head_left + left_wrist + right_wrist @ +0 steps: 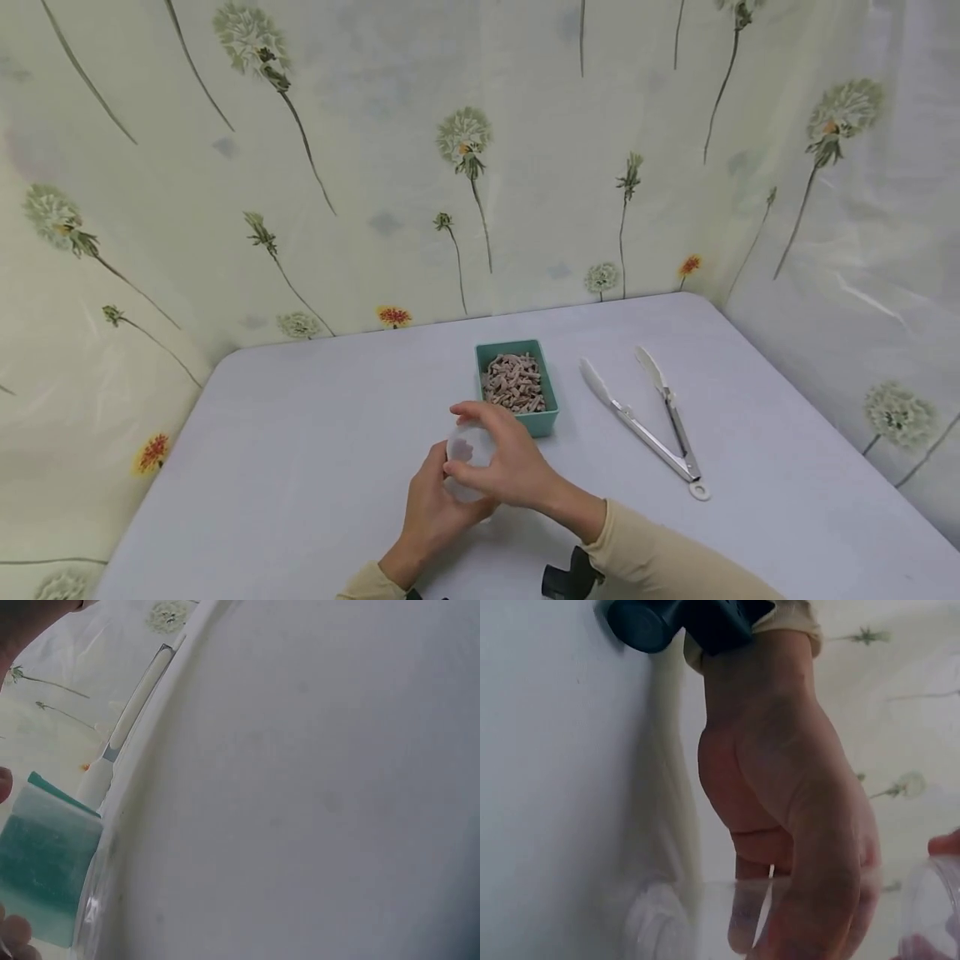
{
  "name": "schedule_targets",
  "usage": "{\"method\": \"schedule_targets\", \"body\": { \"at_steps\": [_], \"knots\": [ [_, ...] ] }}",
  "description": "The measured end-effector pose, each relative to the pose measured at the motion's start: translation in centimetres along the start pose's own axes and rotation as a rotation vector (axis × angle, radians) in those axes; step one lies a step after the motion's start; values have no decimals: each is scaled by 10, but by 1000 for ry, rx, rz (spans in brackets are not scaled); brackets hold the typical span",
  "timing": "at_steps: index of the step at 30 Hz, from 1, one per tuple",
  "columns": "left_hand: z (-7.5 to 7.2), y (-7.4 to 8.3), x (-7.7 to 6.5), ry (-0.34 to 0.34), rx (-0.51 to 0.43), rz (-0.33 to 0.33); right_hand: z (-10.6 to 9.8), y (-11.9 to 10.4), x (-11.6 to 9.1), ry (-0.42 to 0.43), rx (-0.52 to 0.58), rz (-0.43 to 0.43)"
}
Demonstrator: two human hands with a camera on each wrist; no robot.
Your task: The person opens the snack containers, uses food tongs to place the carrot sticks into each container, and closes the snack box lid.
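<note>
My left hand (437,507) grips a clear, round plastic container (463,490) from the side at the middle of the table. Over its top, my right hand (513,461) pinches a translucent round lid (472,446) between thumb and fingers. Whether the lid touches the container's rim I cannot tell. In the right wrist view, the left hand (787,802) is curled round the clear wall, and the lid (932,904) shows at the right edge. Just behind the hands stands a green box (542,423) holding many small brownish pieces (513,383).
Right of the box lie metal tongs (652,442) with pale tips, spread apart. A black wrist device (566,581) sits near the right sleeve. The white table (315,467) backs onto a curtain (360,167) printed with dandelions.
</note>
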State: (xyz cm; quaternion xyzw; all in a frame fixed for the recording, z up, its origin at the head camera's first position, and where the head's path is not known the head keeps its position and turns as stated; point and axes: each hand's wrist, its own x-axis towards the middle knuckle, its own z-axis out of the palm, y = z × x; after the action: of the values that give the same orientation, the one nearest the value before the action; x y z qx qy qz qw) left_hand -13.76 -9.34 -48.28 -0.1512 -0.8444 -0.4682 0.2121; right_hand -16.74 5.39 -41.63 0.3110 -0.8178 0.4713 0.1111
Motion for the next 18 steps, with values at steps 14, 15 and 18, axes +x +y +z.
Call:
{"method": "schedule_targets", "body": {
  "at_steps": [14,15,18],
  "knots": [
    [-14,-9,10,-252,-178,-37,-26,20,19,-434,213,-47],
    [-16,-11,11,-293,-206,-43,-28,22,20,-466,231,-50],
    [-17,-12,12,-354,-245,-55,-29,25,19,-493,231,-65]
  ]
}}
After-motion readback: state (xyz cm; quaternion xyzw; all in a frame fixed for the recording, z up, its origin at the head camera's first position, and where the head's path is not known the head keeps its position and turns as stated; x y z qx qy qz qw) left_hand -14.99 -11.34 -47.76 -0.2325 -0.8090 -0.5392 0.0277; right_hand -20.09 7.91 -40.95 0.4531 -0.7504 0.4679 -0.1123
